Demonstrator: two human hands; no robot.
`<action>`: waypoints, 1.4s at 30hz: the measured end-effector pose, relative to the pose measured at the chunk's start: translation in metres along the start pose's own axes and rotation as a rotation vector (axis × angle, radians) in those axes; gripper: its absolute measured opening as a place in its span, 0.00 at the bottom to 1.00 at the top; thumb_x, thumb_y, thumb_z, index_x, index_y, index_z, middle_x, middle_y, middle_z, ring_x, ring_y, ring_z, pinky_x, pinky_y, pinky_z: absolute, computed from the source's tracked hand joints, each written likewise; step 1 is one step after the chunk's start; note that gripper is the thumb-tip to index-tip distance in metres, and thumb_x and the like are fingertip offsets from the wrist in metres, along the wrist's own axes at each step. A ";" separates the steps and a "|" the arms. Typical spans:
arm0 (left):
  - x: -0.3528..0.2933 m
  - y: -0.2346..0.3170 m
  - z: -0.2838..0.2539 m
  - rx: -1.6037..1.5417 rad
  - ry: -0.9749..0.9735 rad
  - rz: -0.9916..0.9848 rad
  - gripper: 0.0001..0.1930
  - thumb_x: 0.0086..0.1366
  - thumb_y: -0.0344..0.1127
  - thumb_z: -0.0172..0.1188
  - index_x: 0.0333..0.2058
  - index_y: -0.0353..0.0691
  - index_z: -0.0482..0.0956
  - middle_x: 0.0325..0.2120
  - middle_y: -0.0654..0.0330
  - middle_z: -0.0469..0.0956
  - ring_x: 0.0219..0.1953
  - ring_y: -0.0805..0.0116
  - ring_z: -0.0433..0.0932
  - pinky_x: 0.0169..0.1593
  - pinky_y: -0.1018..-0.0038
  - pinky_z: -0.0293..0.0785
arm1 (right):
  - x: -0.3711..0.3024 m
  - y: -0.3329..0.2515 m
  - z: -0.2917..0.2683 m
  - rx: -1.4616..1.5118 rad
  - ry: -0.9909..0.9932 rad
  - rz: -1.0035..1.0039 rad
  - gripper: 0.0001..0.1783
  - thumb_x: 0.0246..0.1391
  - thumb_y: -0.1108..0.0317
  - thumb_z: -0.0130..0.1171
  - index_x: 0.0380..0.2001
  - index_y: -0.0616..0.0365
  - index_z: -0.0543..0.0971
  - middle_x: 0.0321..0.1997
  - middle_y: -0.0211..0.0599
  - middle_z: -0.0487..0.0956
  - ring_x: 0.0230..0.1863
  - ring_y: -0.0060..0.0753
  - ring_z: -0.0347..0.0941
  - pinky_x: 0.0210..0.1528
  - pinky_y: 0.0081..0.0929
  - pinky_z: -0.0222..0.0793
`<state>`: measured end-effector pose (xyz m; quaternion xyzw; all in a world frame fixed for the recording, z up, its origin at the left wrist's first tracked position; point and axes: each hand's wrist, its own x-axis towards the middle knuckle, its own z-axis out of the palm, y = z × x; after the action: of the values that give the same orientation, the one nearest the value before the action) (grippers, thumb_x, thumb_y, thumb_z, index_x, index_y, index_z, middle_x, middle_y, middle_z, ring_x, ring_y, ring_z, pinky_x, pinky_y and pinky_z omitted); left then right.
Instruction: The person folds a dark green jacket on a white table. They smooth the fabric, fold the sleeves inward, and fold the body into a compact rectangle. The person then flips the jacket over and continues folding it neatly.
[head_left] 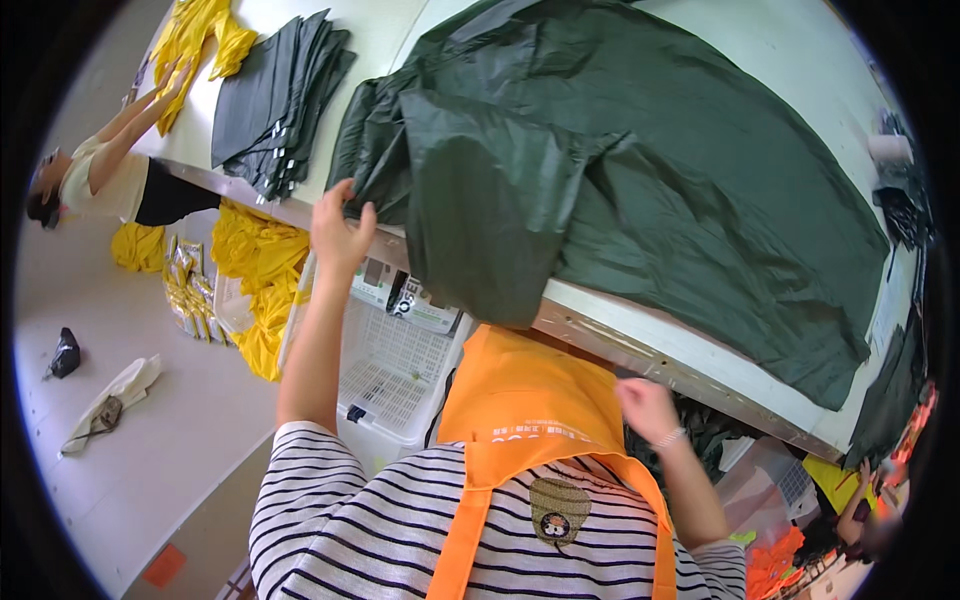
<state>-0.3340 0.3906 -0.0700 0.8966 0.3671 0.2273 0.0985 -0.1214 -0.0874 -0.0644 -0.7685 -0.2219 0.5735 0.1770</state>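
Observation:
A large dark green raincoat-like garment of thin, shiny cloth lies spread over the white table. One fold of it hangs past the near edge toward my orange apron. At the garment's left end is my left hand, thumb and fingers apart around its edge; whether they touch the cloth is hard to see. My right hand, slightly blurred, is held low beside the apron, below the table edge. Its fingers look curled in, with nothing visible in them.
A stack of folded dark garments lies left on the table. Under the edge stands a white plastic basket with packages, beside yellow garments. At far left a person handles a yellow garment. Another person is at lower right.

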 end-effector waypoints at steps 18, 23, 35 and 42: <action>0.008 -0.050 0.045 0.169 0.074 0.037 0.05 0.61 0.36 0.58 0.35 0.45 0.75 0.25 0.58 0.75 0.31 0.56 0.74 0.36 0.63 0.67 | -0.066 -0.079 -0.153 -0.439 0.811 -0.043 0.19 0.60 0.59 0.53 0.23 0.63 0.70 0.18 0.50 0.70 0.19 0.44 0.68 0.25 0.38 0.63; 0.030 -0.046 0.049 0.330 -0.203 -0.015 0.10 0.59 0.35 0.56 0.40 0.45 0.74 0.30 0.55 0.77 0.35 0.52 0.75 0.42 0.61 0.70 | 0.011 -0.056 -0.243 -1.098 0.955 0.044 0.18 0.58 0.51 0.52 0.41 0.54 0.76 0.39 0.42 0.79 0.42 0.46 0.74 0.49 0.45 0.67; 0.047 0.265 0.084 0.058 -0.336 0.493 0.32 0.59 0.46 0.59 0.63 0.52 0.62 0.67 0.59 0.52 0.69 0.52 0.48 0.67 0.51 0.41 | -0.020 0.091 -0.203 0.164 1.366 0.153 0.16 0.58 0.60 0.58 0.37 0.65 0.74 0.31 0.39 0.77 0.31 0.36 0.71 0.37 0.29 0.68; 0.050 0.235 0.176 0.165 -0.364 0.400 0.35 0.62 0.55 0.52 0.66 0.56 0.55 0.69 0.61 0.46 0.70 0.52 0.43 0.67 0.46 0.40 | -0.022 0.096 -0.232 0.522 1.486 -0.276 0.12 0.64 0.62 0.49 0.33 0.60 0.72 0.17 0.37 0.66 0.19 0.25 0.60 0.24 0.24 0.60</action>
<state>-0.0740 0.2570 -0.1273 0.9823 0.1765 0.0465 0.0426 0.1097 -0.1835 -0.0325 -0.8489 0.0022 -0.0822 0.5221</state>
